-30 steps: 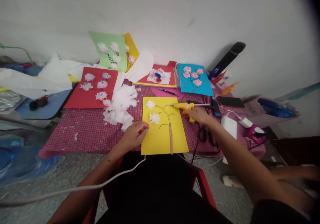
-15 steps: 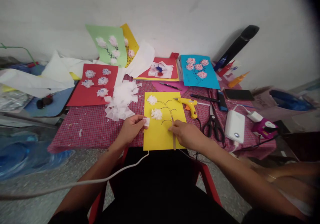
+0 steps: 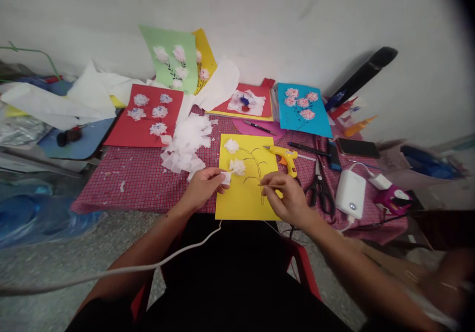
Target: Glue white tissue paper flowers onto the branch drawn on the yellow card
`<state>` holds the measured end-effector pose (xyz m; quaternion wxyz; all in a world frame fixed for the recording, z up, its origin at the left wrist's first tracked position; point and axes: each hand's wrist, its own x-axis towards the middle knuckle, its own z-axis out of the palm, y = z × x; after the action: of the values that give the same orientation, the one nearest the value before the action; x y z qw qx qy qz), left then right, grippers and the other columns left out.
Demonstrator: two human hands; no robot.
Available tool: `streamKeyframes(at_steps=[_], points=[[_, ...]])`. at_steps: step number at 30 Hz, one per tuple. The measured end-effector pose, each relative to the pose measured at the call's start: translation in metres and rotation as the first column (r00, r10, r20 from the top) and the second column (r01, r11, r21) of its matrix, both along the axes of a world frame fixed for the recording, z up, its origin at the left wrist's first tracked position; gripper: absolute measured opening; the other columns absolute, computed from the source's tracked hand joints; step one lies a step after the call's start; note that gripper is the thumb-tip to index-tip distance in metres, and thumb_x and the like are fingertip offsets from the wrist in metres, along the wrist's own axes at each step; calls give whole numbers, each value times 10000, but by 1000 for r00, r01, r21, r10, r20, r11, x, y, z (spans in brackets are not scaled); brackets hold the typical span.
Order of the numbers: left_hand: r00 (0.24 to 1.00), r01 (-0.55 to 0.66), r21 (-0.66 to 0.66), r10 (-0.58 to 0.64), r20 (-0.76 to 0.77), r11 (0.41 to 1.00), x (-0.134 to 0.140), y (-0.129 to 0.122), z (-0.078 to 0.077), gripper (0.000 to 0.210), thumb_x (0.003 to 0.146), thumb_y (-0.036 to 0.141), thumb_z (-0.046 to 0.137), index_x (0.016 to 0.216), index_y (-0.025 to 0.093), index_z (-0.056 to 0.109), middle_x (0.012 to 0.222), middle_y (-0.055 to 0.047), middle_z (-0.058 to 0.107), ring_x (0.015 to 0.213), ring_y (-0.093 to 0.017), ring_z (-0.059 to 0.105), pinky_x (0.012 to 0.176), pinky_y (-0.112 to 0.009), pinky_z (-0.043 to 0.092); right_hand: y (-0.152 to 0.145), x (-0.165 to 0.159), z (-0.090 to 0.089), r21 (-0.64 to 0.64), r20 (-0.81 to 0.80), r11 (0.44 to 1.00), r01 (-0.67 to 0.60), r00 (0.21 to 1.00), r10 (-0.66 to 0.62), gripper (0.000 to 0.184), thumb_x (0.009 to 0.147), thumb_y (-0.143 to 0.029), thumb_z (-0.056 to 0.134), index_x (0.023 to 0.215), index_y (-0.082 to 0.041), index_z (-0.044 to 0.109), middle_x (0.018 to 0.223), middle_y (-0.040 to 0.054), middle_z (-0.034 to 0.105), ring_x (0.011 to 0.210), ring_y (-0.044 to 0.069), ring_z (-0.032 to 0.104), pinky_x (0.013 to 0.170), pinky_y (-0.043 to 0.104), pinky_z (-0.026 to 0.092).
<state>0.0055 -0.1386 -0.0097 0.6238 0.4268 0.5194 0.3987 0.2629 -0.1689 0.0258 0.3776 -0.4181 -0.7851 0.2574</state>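
Note:
My left hand (image 3: 203, 186) pinches a small white tissue paper square (image 3: 226, 177) over the left edge of a yellow sheet (image 3: 237, 206). Above the sheet's right half, my right hand (image 3: 287, 198) grips a thin wooden stick (image 3: 270, 186), which points left. Its far end hides behind the fingers. Two white tissue flowers, an upper one (image 3: 232, 146) and a lower one (image 3: 237, 166), sit on the sheet's left side. Beside them runs a drawn branch (image 3: 256, 161) with bare twigs. A heap of white tissue squares (image 3: 191, 139) lies left of the sheet.
A yellow glue gun (image 3: 285, 155) rests at the sheet's right edge, with black scissors (image 3: 319, 188) and a white power bank (image 3: 351, 192) beyond. Flower cards in red (image 3: 122, 129), green (image 3: 148, 37) and blue (image 3: 285, 121) stand behind. Another person's arm shows at lower right.
The wooden stick has swung from lying along the stem to pointing left, raised in my right hand. My left hand still holds the tissue square. The whole view has shifted slightly.

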Motion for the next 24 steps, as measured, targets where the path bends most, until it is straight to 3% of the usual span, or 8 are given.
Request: streamKeyframes(at_steps=[2,6,8,17,24], points=[[1000,21,-2,-21,-2,1000,4,-1,-1,277,844,358,705,996,128,725,923,-86,760,716,-164,726,614,-266,583,-12,-23,-7,-112,-326,986,126,932,-156,102,979,-200,561,1064,-243,527,1003,39,635,703,135,651,639,306,543],[999,50,-24,-51,-13,998,10,-5,-2,253,862,342,685,999,134,729,950,-91,765,722,-159,726,625,-268,589,-19,-62,-23,-253,-540,956,146,799,-265,82,982,-258,592,1061,-251,570,960,26,659,695,141,682,653,321,576],[998,61,-21,-61,-11,998,12,-6,-1,246,867,342,684,999,139,729,958,-91,765,727,-158,727,625,-269,588,-18,-72,-29,-274,-562,949,158,774,-291,84,975,-297,606,1037,-248,578,989,38,669,720,154,699,675,340,596],[995,101,7,-101,1,995,11,-10,-1,191,879,295,657,963,140,729,858,-76,764,723,-162,721,647,-283,598,-17,-75,-37,-337,-519,930,144,796,-311,110,963,-349,618,1004,-248,601,1046,60,674,774,170,719,740,364,622],[979,206,52,-206,-1,977,-1,-17,1,309,832,161,606,1119,165,719,1004,-81,786,844,-170,740,775,-330,614,-19,-66,-34,-397,-503,896,198,770,-393,150,916,-363,673,964,-230,625,956,47,692,726,170,705,693,354,608]])
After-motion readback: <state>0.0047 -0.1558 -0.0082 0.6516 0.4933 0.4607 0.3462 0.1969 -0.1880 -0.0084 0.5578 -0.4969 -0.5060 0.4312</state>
